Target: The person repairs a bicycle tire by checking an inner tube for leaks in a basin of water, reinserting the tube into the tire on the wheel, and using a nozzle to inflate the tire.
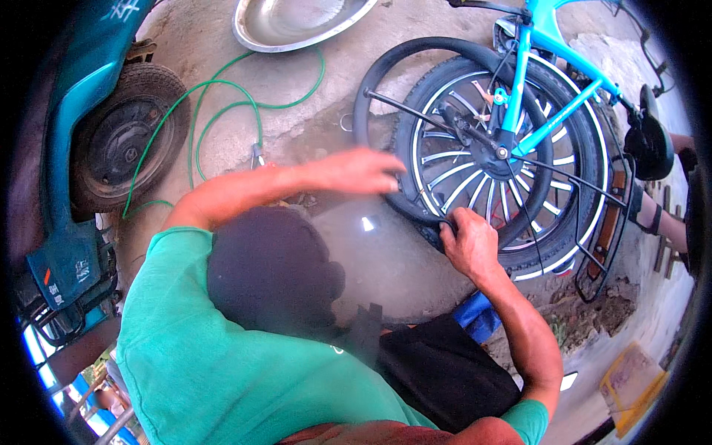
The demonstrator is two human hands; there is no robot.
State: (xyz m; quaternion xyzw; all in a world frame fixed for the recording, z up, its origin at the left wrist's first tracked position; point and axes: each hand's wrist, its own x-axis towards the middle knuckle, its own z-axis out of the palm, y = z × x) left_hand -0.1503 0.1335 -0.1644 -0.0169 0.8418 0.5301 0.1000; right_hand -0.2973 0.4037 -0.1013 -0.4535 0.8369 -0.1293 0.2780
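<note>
1. Damp concrete ground [297,141] surrounds the work, with a green hose [323,73] looped near a metal basin [285,49] and a blue bicycle frame [517,89] at the upper right.

2. By the look of it, the step in hand is working a black inner tube [361,119] along the edge of a bicycle tyre [407,141]. Doing it well would mean short sections, thumb pressure and no twist in the tube.

3. The right hand [471,241] is closed in a pinch on black rubber [429,221] at the tyre's lower-left edge; whether that is tube, tyre or both, I cannot tell. Its hold should stay firm, so that nothing springs loose there.

4. The left hand [363,170] is blurred, its fingers stretched out and loosely apart, with nothing visible in them. A flat press beside the pinch would probably serve better than fingertips, sparing the tube a nip.

5. Relative to the hands, the tyre stands just beyond the left fingertips, contact unclear, and extends up and right from the right hand. The tube's loose arc bulges out above the left hand, clear of the tyre's left side.
</note>
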